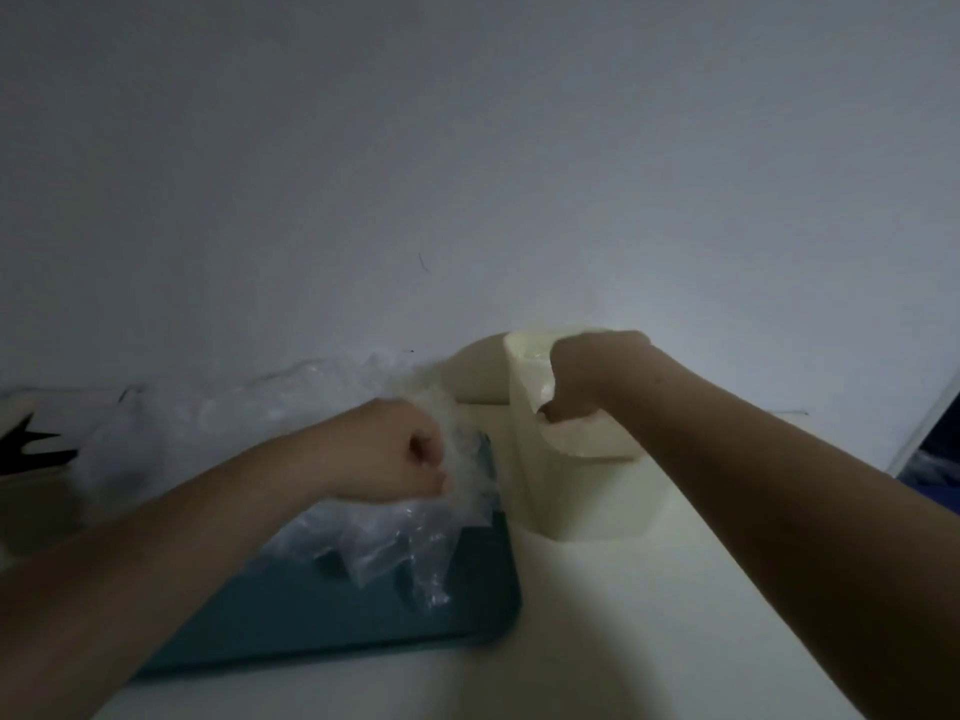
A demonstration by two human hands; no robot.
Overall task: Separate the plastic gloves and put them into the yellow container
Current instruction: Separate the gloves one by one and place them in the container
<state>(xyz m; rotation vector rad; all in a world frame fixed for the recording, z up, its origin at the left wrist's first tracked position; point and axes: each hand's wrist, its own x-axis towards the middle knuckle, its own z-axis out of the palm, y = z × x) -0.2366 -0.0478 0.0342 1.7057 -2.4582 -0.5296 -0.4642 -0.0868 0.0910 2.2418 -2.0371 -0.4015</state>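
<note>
Nearest the lens: two bare forearms, entering from the lower corners and reaching forward over a pale surface (597,641).

Left hand (400,449): closed in a fist, thumb and curled fingers pinching a glove bundle (405,543) of clear, crumpled plastic. Bundle hanging below and slightly right of that hand, lower end draped onto a teal tray (363,626). Tray flat on the surface, directly beneath the left hand and forearm, rounded near corner turned toward the right forearm.

Beyond and to the left of the left hand: glove heap (234,413), loose clear plastic piled against the wall (467,148). Single gloves not distinguishable there; too blurred.

Right hand (587,379): poised over the open top of the yellow container (582,491), knuckles up, fingers bent downward into the mouth. Pale material just under the fingertips. Grip on it: cannot tell.

Yellow container: upright on the surface, under the right hand and to the right of the left hand, front wall scooped low just below the right hand. Set just beside the tray's far right corner; contact between the two not determinable.

Far to the left of the left hand, at the frame edge: dark spiky shape (31,449), not identifiable. Lighting dim, focus soft throughout.
</note>
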